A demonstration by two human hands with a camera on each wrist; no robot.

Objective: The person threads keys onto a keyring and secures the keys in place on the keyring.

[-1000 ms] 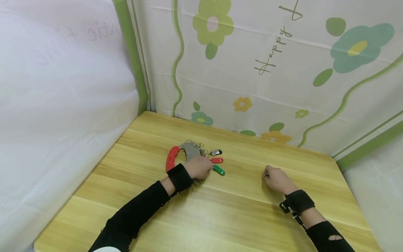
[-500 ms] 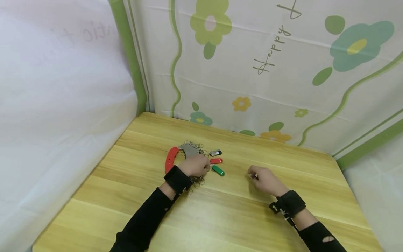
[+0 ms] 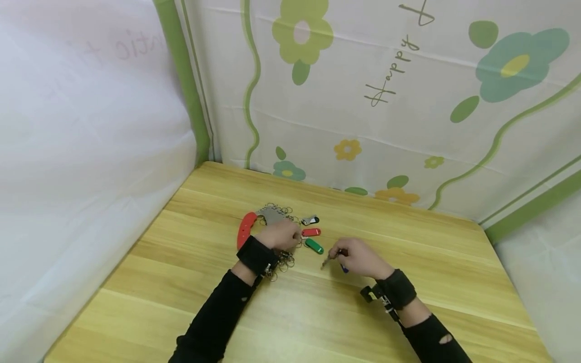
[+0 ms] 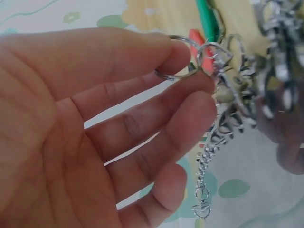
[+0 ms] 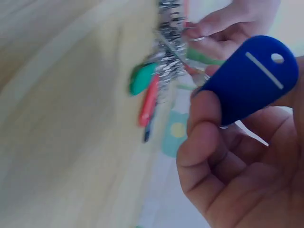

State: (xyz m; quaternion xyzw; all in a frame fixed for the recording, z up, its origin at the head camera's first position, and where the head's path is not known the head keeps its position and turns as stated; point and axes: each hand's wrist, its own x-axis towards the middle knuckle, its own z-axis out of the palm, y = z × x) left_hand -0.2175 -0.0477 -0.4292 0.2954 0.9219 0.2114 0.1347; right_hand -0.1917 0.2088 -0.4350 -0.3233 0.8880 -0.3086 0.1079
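My left hand [image 3: 282,235] lies over a grey metal plate [image 3: 271,215] with a curved red handle [image 3: 246,229]. Between its thumb and index finger it pinches a metal split ring [image 4: 173,77], linked to a smaller ring beside it. The other fingers are loosely bent. To the right, my right hand [image 3: 360,256] holds a key [image 3: 326,261] with a blue key tag [image 5: 254,80], the key pointing left toward the rings. A green key tag [image 3: 314,246] and a red key tag [image 3: 311,232] lie between the hands. Part of the plate is hidden under my left hand.
A dark tag with a silver key [image 3: 310,220] lies behind the red tag. Several small rings [image 3: 286,259] hang along the plate's edge. The wooden table [image 3: 181,282] meets a flowered curtain [image 3: 386,126] at the back and a white cloth [image 3: 100,151] at the left.
My right hand has moved left across the table, bringing the key and blue tag close to the plate. The left hand has shifted slightly left and stays at the rings.
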